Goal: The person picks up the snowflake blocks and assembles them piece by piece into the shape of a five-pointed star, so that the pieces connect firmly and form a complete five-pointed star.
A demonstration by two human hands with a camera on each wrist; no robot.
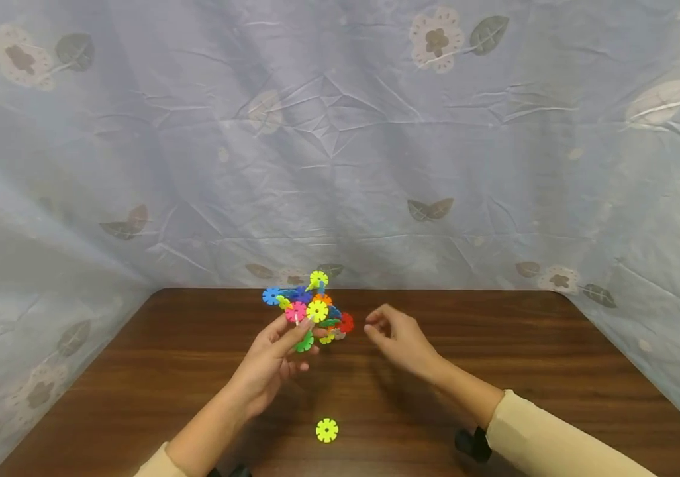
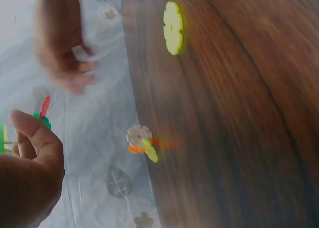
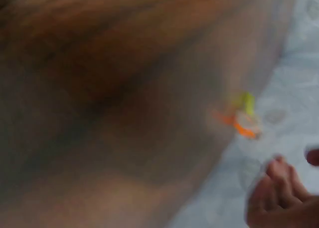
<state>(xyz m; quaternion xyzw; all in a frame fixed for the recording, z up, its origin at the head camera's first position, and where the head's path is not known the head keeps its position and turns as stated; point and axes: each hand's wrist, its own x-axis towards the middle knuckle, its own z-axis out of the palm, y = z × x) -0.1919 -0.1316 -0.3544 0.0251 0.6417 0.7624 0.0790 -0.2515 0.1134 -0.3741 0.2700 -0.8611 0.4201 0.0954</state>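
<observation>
My left hand (image 1: 265, 364) pinches a colourful cluster of interlocked notched plastic discs (image 1: 317, 311) above the table, thumb on the near side. Blue, pink, yellow, orange, green and red discs show in it. Just right of the cluster, apart from it, my right hand (image 1: 402, 339) hovers with loosely bent fingers and nothing visible between them. A single yellow notched disc (image 1: 327, 430) lies flat on the table, nearer to me. In the left wrist view a whitish disc (image 2: 138, 135) with orange and yellow pieces shows away from the hand; I cannot tell whether it joins the cluster.
The dark wooden table (image 1: 435, 411) ends at a hanging grey-blue cloth (image 1: 340, 165) with flower and leaf prints, which also covers both sides. Black objects (image 1: 473, 444) show beside the right forearm and at the bottom edge near the left one.
</observation>
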